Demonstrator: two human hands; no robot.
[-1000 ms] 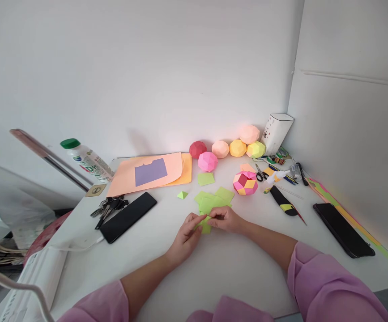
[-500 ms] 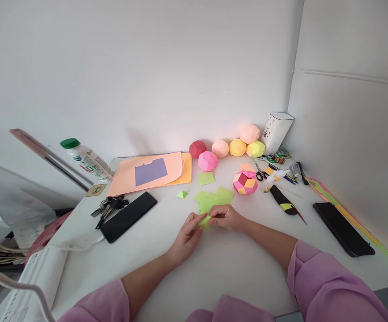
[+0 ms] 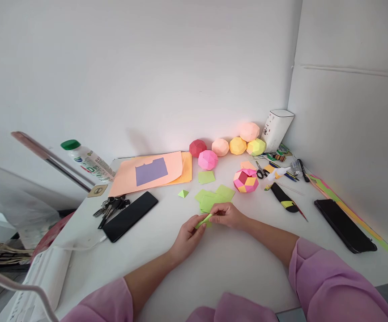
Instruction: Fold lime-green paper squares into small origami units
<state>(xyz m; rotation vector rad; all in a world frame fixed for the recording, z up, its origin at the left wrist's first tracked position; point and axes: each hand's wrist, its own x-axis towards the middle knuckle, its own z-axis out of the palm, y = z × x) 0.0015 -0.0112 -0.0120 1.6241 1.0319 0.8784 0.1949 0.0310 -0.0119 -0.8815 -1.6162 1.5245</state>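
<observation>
A light green piece of paper (image 3: 203,221) is pinched between my left hand (image 3: 187,238) and my right hand (image 3: 228,215), low over the white table. Its edge looks folded, though fingers cover much of it. Just beyond my hands lie several loose green paper squares (image 3: 210,201), overlapping, with one more green square (image 3: 206,177) farther back. To their left sits a small folded green paper pyramid (image 3: 183,193). On the right rests a pink, yellow and red paper ball (image 3: 245,181) with an opening in its top.
Several faceted paper balls (image 3: 220,147) line the wall. On the left are orange paper sheets (image 3: 123,179), a black phone (image 3: 131,217), keys (image 3: 108,208) and a tilted bottle (image 3: 91,163). Scissors (image 3: 261,171), a black-and-yellow cutter (image 3: 283,199) and another phone (image 3: 344,226) lie right.
The green paper in my fingers has tilted, showing a narrower edge. Both hands keep nearly the same place and grip. The view has shifted slightly.
</observation>
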